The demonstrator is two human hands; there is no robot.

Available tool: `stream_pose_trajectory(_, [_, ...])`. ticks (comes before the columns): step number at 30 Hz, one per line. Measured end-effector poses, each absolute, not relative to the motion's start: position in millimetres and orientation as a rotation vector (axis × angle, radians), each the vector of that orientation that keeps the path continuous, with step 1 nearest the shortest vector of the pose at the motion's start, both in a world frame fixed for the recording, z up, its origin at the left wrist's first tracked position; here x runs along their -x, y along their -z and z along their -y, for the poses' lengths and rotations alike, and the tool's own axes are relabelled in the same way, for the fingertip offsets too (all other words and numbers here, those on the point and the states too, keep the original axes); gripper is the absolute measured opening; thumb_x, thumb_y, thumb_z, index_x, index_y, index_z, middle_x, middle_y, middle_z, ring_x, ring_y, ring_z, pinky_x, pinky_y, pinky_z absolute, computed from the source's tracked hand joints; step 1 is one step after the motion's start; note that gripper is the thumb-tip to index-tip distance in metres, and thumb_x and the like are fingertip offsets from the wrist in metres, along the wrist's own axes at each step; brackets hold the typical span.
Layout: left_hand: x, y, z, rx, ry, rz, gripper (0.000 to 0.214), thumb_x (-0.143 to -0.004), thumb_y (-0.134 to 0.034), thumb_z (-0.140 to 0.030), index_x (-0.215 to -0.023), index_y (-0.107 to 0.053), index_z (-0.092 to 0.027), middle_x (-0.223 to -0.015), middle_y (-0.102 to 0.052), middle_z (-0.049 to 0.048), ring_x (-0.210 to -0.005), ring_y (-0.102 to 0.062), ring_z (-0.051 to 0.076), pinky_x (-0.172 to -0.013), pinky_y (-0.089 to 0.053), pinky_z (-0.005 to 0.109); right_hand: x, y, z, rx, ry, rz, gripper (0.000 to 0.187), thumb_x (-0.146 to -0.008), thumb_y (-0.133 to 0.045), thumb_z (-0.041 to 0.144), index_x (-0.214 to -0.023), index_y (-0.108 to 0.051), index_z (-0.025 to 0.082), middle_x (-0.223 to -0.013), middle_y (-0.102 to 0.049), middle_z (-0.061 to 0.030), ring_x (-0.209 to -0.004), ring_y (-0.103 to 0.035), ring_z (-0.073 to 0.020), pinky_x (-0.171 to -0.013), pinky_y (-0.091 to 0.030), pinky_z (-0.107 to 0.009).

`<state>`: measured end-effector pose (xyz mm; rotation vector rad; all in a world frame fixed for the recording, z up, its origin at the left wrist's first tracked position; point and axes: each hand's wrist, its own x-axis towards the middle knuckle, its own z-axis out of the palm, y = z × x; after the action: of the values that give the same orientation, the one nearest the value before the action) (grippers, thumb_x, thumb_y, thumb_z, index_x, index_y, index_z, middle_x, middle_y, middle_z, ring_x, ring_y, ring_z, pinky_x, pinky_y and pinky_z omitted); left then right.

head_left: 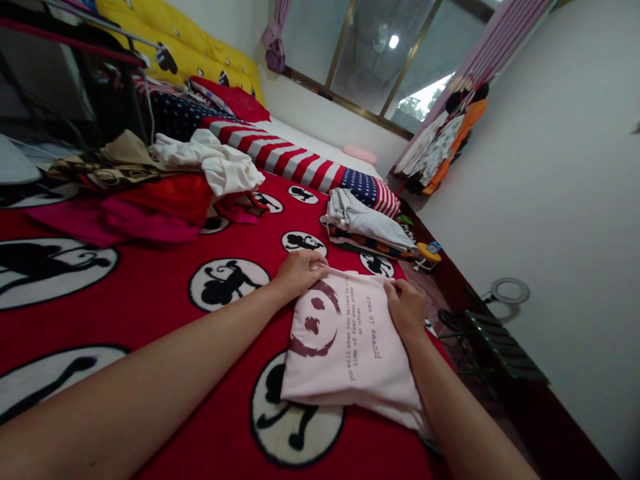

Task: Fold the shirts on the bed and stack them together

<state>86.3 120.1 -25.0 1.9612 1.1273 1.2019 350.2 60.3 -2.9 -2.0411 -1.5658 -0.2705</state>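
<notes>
A pale pink T-shirt [330,380] with a dark red print and lettering lies folded into a rough rectangle on the red blanket [165,300]. My left hand [301,272] pinches its far left corner between thumb and fingers. At the far right corner, my right hand [407,308] grips the cloth with curled fingers. The shirt's near edge rests loosely on the blanket, and its near right part is partly behind my right forearm.
Beyond the shirt sits a stack of folded clothes [367,223]. A loose heap of garments [165,193] lies at the left. Farther back is a bed with a flag-patterned cover [295,163]. A folding chair [500,343] stands by the right wall.
</notes>
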Motion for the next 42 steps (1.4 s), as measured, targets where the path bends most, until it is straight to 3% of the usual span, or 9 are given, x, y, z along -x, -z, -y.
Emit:
stream_pose_trajectory(9, [-95, -4, -82, -2.4, -1.225, -1.009, 0.025, -0.083, -0.053, -0.012, -0.102, -0.069, -0.017, -0.11, -0.062, 0.0084, -0.106, -0.056, 0.023, -0.095, -0.044, 0.036, -328, -15, -49, 1.986, 0.542, 1.781, 0.027, -0.087, -0.048, 0.029, -0.099, -0.068, 0.016, -0.103, -0.069, -0.0109, -0.094, -0.061, -0.024, -0.081, -0.04, -0.034])
stream_pose_trajectory(12, [-108, -6, -53, -2.536, -0.91, -0.825, 0.038, -0.087, -0.056, -0.035, -0.119, -0.063, -0.016, -0.127, -0.058, 0.0134, -0.116, -0.053, 0.028, -0.1, -0.041, 0.042, -310, -19, -30, 1.809, 0.455, 1.912, 0.032, -0.091, -0.045, 0.033, -0.112, -0.064, 0.017, -0.112, -0.067, -0.0104, -0.101, -0.06, -0.023, -0.092, -0.039, -0.036])
stream_pose_trajectory(17, [-113, 23, -35, -2.65, -0.622, -0.85, 0.087, -0.075, -0.053, -0.073, -0.143, -0.04, -0.021, -0.154, -0.028, 0.0175, -0.142, -0.016, 0.041, -0.111, -0.014, 0.059, -324, 14, -5, 2.028, 0.242, 2.132, 0.051, -0.096, -0.034, 0.045, -0.142, -0.043, 0.023, -0.148, -0.042, -0.0106, -0.137, -0.034, -0.0255, -0.109, -0.025, -0.048])
stream_pose_trajectory(24, [-97, 31, -35, -2.674, -0.584, -0.807, 0.094, -0.071, -0.048, -0.081, -0.145, -0.038, -0.024, -0.155, -0.024, 0.0177, -0.143, -0.012, 0.041, -0.112, -0.01, 0.058, -343, 25, -4, 2.16, 0.251, 2.183, 0.057, -0.098, -0.028, 0.047, -0.148, -0.031, 0.021, -0.156, -0.027, -0.0102, -0.144, -0.021, -0.0252, -0.113, -0.022, -0.047])
stream_pose_trajectory(30, [-65, 23, -25, -2.632, -0.518, -0.602, 0.114, -0.051, -0.07, -0.077, -0.145, -0.038, -0.021, -0.154, -0.024, 0.0217, -0.141, -0.015, 0.046, -0.111, -0.011, 0.063, -298, -8, 10, 2.244, 0.586, 2.179, 0.049, -0.095, -0.038, 0.044, -0.136, -0.05, 0.019, -0.145, -0.043, -0.0177, -0.13, -0.042, -0.0348, -0.101, -0.031, -0.052])
stream_pose_trajectory(32, [-53, 19, -29, -2.53, -0.552, -0.45, 0.099, -0.051, -0.076, -0.07, -0.134, -0.053, -0.022, -0.151, -0.033, 0.0197, -0.139, -0.024, 0.044, -0.111, -0.02, 0.059, -270, -20, 18, 2.193, 0.61, 2.21, 0.039, -0.095, -0.039, 0.036, -0.125, -0.057, 0.018, -0.129, -0.056, -0.0171, -0.112, -0.056, -0.0294, -0.09, -0.04, -0.041])
stream_pose_trajectory(35, [-38, 12, -43, -2.081, -0.689, -0.366, 0.049, -0.075, -0.066, -0.056, -0.105, -0.071, -0.019, -0.124, -0.063, 0.015, -0.117, -0.057, 0.033, -0.096, -0.045, 0.042, -225, -29, 28, 2.177, 0.432, 2.244, 0.041, -0.096, -0.035, 0.046, -0.114, -0.061, 0.02, -0.105, -0.065, -0.0124, -0.087, -0.064, -0.0235, -0.07, -0.044, -0.032])
stream_pose_trajectory(38, [-27, 9, -63, -1.582, -0.963, -0.548, 0.038, -0.08, -0.061, -0.047, -0.094, -0.071, -0.013, -0.091, -0.073, 0.0113, -0.084, -0.068, 0.023, -0.076, -0.052, 0.033, -191, -30, 34, 2.274, 0.383, 2.191, 0.065, -0.086, -0.035, 0.069, -0.103, -0.066, 0.015, -0.098, -0.065, -0.0173, -0.086, -0.065, -0.0278, -0.068, -0.045, -0.034])
stream_pose_trajectory(42, [-20, 13, -79, -1.366, -1.185, -0.754, 0.031, -0.071, -0.067, -0.038, -0.087, -0.069, -0.011, -0.087, -0.072, 0.0097, -0.075, -0.066, 0.019, -0.063, -0.051, 0.027, -161, -25, 36, 2.298, 0.469, 2.304, 0.075, -0.082, -0.036, 0.075, -0.094, -0.071, 0.01, -0.094, -0.067, -0.0239, -0.09, -0.064, -0.0326, -0.072, -0.046, -0.038])
